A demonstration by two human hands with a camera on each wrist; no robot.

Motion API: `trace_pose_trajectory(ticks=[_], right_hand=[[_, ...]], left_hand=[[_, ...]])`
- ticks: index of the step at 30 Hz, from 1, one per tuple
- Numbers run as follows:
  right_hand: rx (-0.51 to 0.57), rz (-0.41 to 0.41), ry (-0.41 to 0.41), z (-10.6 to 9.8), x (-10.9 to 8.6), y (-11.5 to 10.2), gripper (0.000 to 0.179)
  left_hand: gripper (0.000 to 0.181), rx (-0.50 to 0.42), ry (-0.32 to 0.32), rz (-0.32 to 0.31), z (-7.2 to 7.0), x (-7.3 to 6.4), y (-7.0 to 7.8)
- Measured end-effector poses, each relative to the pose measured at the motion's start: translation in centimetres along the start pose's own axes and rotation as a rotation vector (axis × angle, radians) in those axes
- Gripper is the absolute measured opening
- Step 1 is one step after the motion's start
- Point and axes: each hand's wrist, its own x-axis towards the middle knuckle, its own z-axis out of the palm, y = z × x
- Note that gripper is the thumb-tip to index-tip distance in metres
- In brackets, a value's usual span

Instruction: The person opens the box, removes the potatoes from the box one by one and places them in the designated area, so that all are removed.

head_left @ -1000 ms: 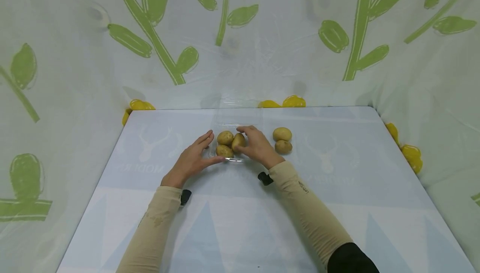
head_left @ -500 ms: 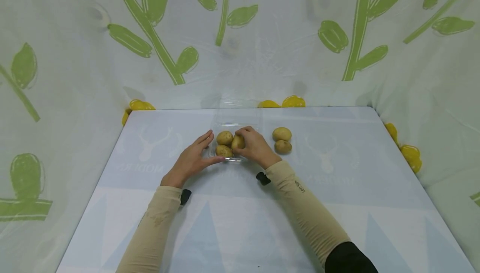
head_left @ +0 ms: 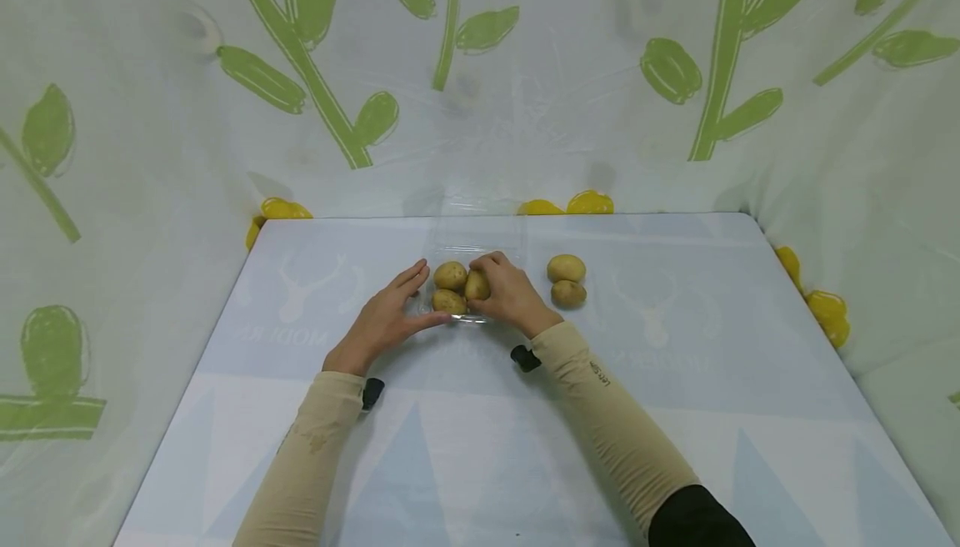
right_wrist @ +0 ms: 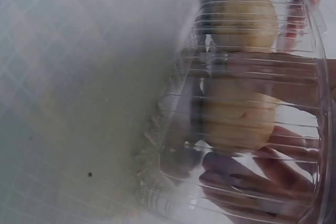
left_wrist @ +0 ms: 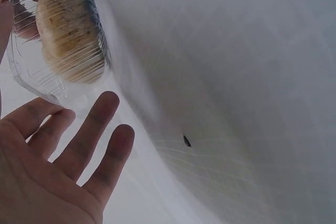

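over on the pale surface [head_left: 480, 464], the left grip [head_left: 384, 319] is spread, touching a clear box [head_left: 469, 320]; the right grip [head_left: 513, 293] pinches a potato [head_left: 476, 286] inside it.

Soft, even light fills the head view, casting faint shadows beside the sleeves [head_left: 307, 439] on the tabletop [head_left: 465, 447]. The 2 wrist views are dimmer, with glare streaking the ribbed box [right_wrist: 293, 113].

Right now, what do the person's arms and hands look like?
The left sleeve is tan with a faint brownish mark; the right sleeve is tan with dark lettering, then black cloth farther up. A small black gadget sits by each wrist. The fingers are bare, without gloves.
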Motion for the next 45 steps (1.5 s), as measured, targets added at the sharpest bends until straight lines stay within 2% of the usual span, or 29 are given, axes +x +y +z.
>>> trace_pose_trajectory(ticks=[15, 30, 45], right_hand=[[0.028, 0.006, 0.02, 0.1, -0.2, 0.0, 0.061], [-0.027, -0.013, 0.042, -0.2, -0.5, -0.2, 0.055], [0.016, -0.016, 0.065, -0.8, -1.2, 0.1, 0.053]], left_hand=[[0.102, -0.016, -0.01, -0.028, 0.0, 0.0, 0.0], [0.101, -0.013, -0.015, -0.032, -0.1, 0.0, 0.1], [0.102, 0.001, -0.014, -0.03, -0.1, 0.1, 0.1]])
